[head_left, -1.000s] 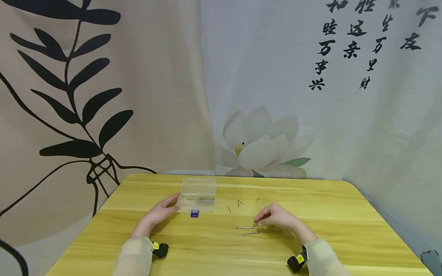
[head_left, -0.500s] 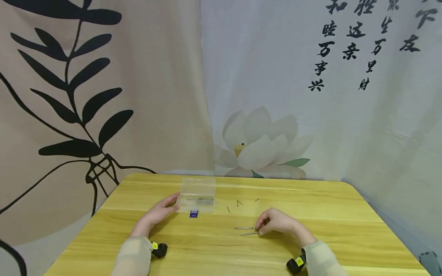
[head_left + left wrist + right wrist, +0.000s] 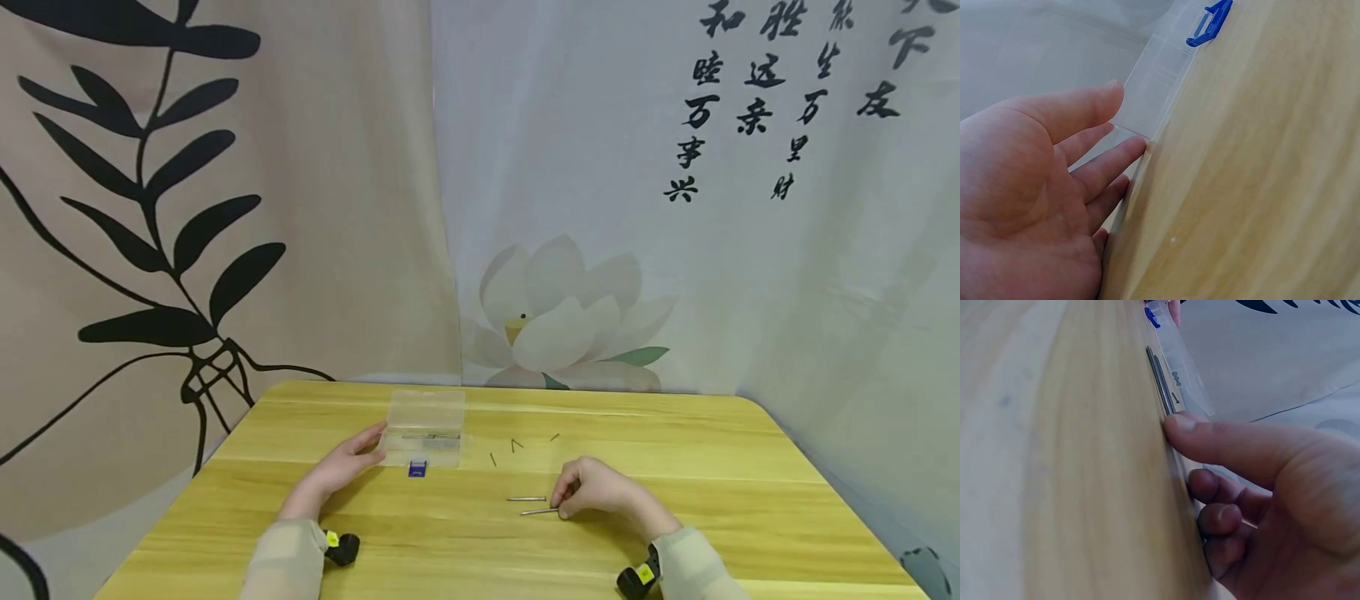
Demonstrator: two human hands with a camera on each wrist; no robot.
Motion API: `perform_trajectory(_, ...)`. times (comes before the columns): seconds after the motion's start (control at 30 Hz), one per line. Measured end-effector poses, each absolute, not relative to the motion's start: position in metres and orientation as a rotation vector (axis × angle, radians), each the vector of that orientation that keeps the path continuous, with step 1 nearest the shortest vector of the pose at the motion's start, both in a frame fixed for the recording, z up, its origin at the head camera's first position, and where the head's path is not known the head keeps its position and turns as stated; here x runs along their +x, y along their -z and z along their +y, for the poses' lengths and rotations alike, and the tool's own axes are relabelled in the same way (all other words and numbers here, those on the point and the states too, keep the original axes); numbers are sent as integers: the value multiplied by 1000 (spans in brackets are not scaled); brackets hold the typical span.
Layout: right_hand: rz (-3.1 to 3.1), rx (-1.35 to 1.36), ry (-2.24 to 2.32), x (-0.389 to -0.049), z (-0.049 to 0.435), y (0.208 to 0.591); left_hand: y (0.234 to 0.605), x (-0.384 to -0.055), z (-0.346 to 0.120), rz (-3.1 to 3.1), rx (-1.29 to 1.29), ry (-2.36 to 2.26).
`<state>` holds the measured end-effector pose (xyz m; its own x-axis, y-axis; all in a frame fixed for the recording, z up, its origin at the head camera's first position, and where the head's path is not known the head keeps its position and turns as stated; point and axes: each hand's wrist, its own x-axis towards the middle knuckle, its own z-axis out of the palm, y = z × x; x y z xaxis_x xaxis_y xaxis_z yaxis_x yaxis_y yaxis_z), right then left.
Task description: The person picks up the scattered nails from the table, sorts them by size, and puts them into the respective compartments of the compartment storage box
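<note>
left hand (image 3: 337, 469) spread against clear box (image 3: 425, 410); right hand (image 3: 592, 487), low, pinches a nail (image 3: 537, 512)

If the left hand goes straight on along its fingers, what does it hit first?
The open clear plastic box, at its near left side. That edge sits right by the left hand, perhaps already touching; I can't tell for sure.

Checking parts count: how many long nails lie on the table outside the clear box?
2. The far nail lies just left of the right hand; the near nail has its right end pinched by that hand. Any under the hand would be hidden.
</note>
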<state>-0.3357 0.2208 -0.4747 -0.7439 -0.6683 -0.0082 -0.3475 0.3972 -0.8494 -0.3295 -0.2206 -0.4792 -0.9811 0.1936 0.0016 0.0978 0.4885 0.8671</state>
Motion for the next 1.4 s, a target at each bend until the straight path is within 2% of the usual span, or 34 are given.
perform_trajectory(0.83, 2366, -943, 1146, -339, 229, 477, 485, -334, -224, 2597, 276, -1540)
perform_trajectory(1.4, 2464, -975, 1287, -348, 244, 461, 486, -337, -223, 2598, 266, -1548)
